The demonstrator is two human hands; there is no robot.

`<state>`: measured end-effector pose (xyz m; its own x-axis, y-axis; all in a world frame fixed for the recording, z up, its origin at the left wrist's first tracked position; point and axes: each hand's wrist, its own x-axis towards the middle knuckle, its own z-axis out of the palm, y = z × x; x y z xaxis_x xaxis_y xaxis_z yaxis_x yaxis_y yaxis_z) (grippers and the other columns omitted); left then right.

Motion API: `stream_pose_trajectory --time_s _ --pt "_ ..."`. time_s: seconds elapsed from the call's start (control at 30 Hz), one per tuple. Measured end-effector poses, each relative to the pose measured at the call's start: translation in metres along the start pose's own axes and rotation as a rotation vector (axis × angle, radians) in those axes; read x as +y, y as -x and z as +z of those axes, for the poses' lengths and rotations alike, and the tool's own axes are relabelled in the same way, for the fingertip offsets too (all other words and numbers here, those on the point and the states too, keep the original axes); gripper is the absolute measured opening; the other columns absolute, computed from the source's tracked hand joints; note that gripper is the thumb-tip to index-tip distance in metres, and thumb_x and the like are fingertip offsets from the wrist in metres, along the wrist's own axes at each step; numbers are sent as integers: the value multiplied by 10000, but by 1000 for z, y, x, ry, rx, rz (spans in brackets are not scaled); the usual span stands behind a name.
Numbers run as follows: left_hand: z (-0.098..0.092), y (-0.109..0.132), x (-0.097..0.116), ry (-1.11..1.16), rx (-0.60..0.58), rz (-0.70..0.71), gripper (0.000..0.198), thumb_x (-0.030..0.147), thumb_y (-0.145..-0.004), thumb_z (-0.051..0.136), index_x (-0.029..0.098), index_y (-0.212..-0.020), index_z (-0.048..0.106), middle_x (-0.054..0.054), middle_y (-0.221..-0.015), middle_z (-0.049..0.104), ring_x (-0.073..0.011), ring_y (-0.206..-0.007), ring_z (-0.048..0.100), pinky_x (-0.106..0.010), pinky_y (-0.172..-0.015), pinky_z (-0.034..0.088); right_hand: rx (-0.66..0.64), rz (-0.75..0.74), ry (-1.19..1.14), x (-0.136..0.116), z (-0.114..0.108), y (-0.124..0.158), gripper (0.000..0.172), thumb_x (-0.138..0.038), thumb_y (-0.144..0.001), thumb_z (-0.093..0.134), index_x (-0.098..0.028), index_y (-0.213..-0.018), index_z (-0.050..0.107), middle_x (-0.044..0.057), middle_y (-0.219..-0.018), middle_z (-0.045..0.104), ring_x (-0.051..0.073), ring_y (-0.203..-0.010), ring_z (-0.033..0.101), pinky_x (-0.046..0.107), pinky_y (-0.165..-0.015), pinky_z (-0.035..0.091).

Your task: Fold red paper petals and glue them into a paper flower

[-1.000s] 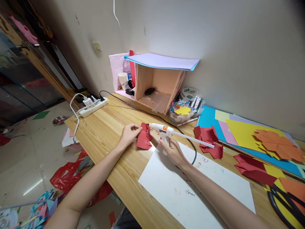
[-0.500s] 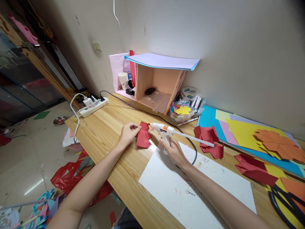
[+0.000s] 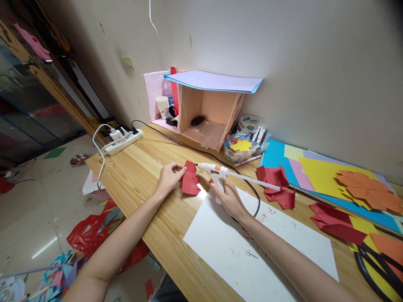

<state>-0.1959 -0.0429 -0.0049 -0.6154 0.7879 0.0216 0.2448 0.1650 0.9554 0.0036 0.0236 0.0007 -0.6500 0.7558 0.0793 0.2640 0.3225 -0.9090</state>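
My left hand pinches the left edge of a folded piece of red paper on the wooden table. A white hot glue gun is gripped by its handle in my right hand. Its nozzle points left and meets the upper right edge of the red paper; whether it touches cannot be made out. From the gun's back a long glue stick sticks out to the right. Under my right forearm lies a white sheet with coloured marks.
More folded red paper lies to the right, near stacked coloured sheets and black-handled scissors. Behind stand a cardboard box and a tub of markers. A black cord runs from the power strip.
The glue gun's tip has shifted very slightly left along the red paper's upper edge. Both hands keep their holds.
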Motion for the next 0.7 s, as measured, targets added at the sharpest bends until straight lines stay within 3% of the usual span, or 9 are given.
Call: stream_pose_trajectory --time_s 0.27,0.37,0.53,0.7 --pt "-11 -5 7 65 68 15 270 393 -604 646 131 -654 604 -35 -646 627 -130 -582 563 -217 -526 441 71 -3 -23 0 -5 -9 336 -424 -790 455 -152 -929 594 40 -847 627 183 -769 557 266 -709 392" --pt "-16 -2 17 166 -33 -44 303 414 -578 668 130 -666 610 -31 -638 623 -130 -590 559 -216 -536 442 95 -35 -71 -1 -6 -30 344 -432 -794 443 -140 -916 578 38 -825 610 166 -734 538 255 -677 387" --pt "-17 10 35 230 -287 -40 281 417 -618 653 146 -679 616 -24 -653 612 -110 -589 545 -197 -545 429 -39 -145 -9 1 4 -76 313 -428 -781 444 -142 -760 569 -12 -631 537 122 -565 464 230 -562 357" --pt "-10 15 32 280 -401 -24 244 378 -646 649 141 -682 601 -11 -657 604 -91 -585 533 -188 -562 410 -116 -306 140 4 27 -109 241 -349 -778 451 -150 -828 578 21 -775 597 142 -665 496 238 -625 368"
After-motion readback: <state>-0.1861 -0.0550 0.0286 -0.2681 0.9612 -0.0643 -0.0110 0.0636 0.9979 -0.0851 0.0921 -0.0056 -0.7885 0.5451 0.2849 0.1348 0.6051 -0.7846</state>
